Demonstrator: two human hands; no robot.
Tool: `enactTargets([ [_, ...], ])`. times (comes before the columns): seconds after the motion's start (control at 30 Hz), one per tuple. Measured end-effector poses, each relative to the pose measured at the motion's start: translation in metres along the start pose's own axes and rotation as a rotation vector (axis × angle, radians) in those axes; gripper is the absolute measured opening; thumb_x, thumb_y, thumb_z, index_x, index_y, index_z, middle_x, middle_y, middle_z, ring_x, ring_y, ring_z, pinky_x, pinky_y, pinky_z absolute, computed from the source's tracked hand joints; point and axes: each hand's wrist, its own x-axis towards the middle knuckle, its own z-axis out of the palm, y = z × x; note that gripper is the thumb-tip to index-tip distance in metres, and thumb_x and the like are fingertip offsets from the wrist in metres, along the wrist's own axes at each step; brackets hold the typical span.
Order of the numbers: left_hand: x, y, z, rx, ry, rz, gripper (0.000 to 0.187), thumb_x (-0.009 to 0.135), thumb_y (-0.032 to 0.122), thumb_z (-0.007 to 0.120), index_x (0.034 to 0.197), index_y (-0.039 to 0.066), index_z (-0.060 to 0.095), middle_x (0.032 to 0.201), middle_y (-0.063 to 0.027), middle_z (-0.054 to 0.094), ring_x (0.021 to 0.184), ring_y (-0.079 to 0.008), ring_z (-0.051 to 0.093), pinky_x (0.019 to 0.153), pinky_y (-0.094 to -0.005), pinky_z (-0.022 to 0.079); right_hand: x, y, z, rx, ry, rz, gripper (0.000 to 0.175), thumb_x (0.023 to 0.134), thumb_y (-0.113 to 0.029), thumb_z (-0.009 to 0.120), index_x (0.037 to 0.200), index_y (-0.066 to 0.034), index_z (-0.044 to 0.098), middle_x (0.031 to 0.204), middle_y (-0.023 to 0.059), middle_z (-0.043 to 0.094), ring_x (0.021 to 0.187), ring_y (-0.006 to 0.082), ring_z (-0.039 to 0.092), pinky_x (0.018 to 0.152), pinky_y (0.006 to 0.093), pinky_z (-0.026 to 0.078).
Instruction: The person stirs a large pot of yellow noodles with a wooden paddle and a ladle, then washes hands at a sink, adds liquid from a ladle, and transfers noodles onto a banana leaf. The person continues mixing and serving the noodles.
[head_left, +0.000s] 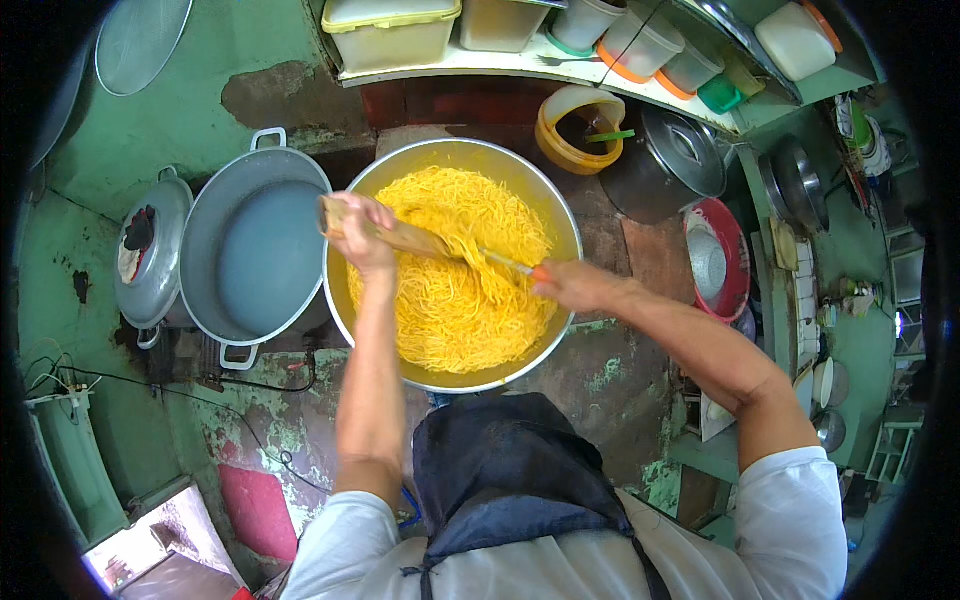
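Note:
Yellow noodles (457, 322) fill much of a large round metal basin (529, 367) in front of me. My left hand (361, 229) grips a wooden paddle (420, 241) near its upper end, and its far end reaches into the noodles. From the right, my right hand (574, 285) is closed on the orange handle of a metal utensil (506, 260); its head is hidden among the noodles. Some strands hang over the two tools where they come close together at the middle of the basin.
Left of the basin stands a deep pot with cloudy liquid (270, 255), beside a lidded metal pot (161, 255). Behind are a yellowish plastic container (551, 139) and a dark lidded pot (645, 180). A red basin (739, 262) lies right. A shelf (465, 64) holds plastic tubs.

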Motion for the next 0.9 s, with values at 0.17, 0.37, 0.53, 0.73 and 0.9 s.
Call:
enactTargets([
  [0.17,-0.019,0.051,-0.044,0.049,-0.171,0.116,0.012,0.088,0.014,0.056,0.095,0.01,0.047,0.069,-0.0011,0.044,0.057,-0.0106,0.044,0.047,-0.0261,0.041,-0.063,-0.02,0.046,0.307,0.155,0.276,0.042,0.098,-0.036,0.053,0.12,0.0002,0.053,0.086,0.0166,0.069,0.08,0.0364,0.068,0.071,0.046,0.054],
  [0.37,-0.035,0.04,0.033,-0.029,0.092,-0.119,0.015,0.089,0.018,0.057,0.092,0.007,0.048,0.064,-0.0032,0.044,0.053,-0.0128,0.044,0.046,-0.0284,0.042,-0.057,-0.076,0.023,0.584,-0.306,0.528,0.045,0.1,-0.038,0.05,0.122,0.0009,0.055,0.108,0.0216,0.066,0.104,0.0366,0.064,0.088,0.047,0.05],
  [0.53,0.029,0.113,0.089,-0.055,-0.284,-0.057,0.017,0.089,0.019,0.059,0.087,0.006,0.048,0.061,-0.0041,0.044,0.048,-0.0129,0.044,0.045,-0.0288,0.041,-0.106,-0.068,-0.057,-0.054,-0.11,0.399,0.04,0.098,-0.034,0.053,0.111,0.0032,0.053,0.099,0.0295,0.065,0.095,0.0458,0.064,0.084,0.0536,0.05],
  [0.73,0.077,0.143,0.083,-0.05,-0.538,0.001,0.018,0.088,0.018,0.062,0.089,0.006,0.048,0.065,-0.0025,0.045,0.052,-0.0116,0.044,0.049,-0.028,0.042,-0.12,-0.042,-0.022,-0.185,0.236,0.46,0.036,0.095,-0.03,0.057,0.107,0.0032,0.049,0.082,0.0294,0.066,0.082,0.0476,0.066,0.075,0.0557,0.052],
  [0.9,0.081,0.09,-0.012,0.183,-0.568,0.116,0.022,0.087,0.019,0.065,0.089,0.008,0.046,0.068,-0.0006,0.044,0.054,-0.0091,0.042,0.05,-0.0254,0.039,-0.11,-0.014,0.04,0.019,0.403,0.505,0.037,0.096,-0.031,0.056,0.111,0.0019,0.052,0.083,0.0278,0.067,0.078,0.0444,0.067,0.072,0.0518,0.053],
])
